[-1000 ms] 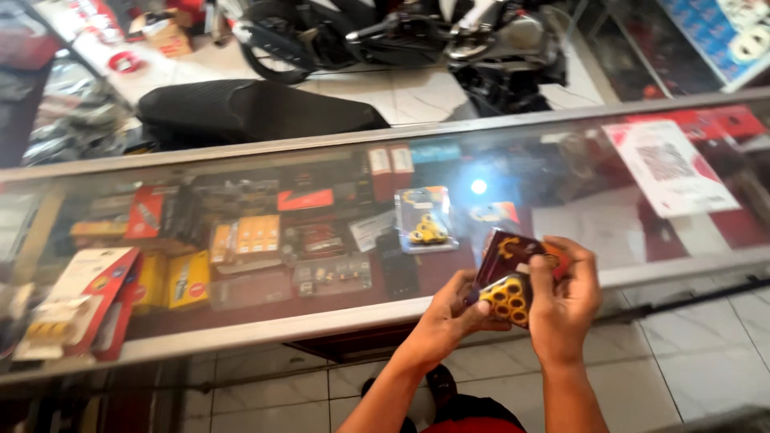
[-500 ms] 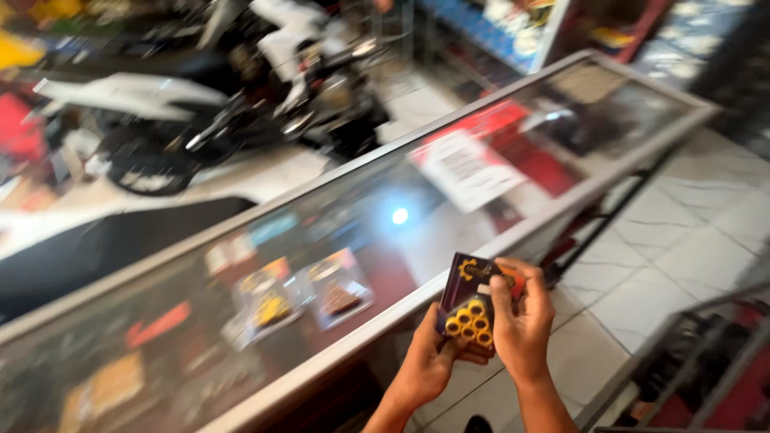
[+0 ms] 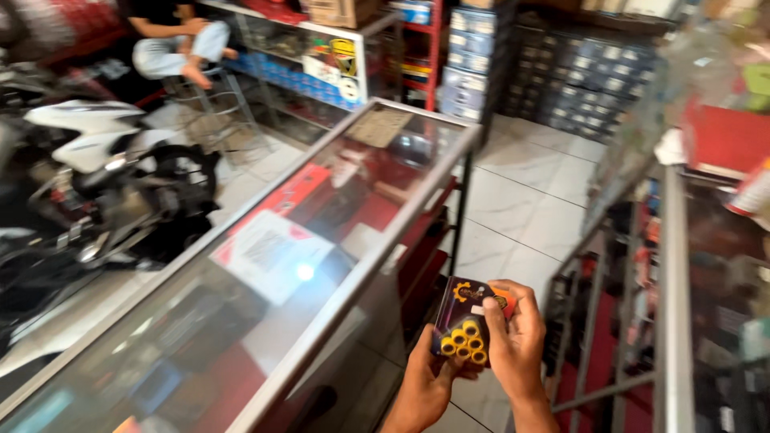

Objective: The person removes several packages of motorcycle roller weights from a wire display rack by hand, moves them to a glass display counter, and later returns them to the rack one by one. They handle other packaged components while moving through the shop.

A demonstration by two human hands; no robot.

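I see both forearms rising from 6 o'clock, wrists bent inward. My left hand (image 3: pixel 423 383) cups the pack (image 3: pixel 465 321) from below at 7 o'clock, fingers curled under its lower edge. My right hand (image 3: pixel 513 337) grips it from 3 o'clock, thumb pressed flat across the front, fingers wrapped behind. The pack, dark with yellow rollers (image 3: pixel 464 341), stands upright between them. At 10 o'clock runs the glass counter (image 3: pixel 321 232); farther at 9 a white scooter (image 3: pixel 96 144); shelves (image 3: pixel 545 64) at 12
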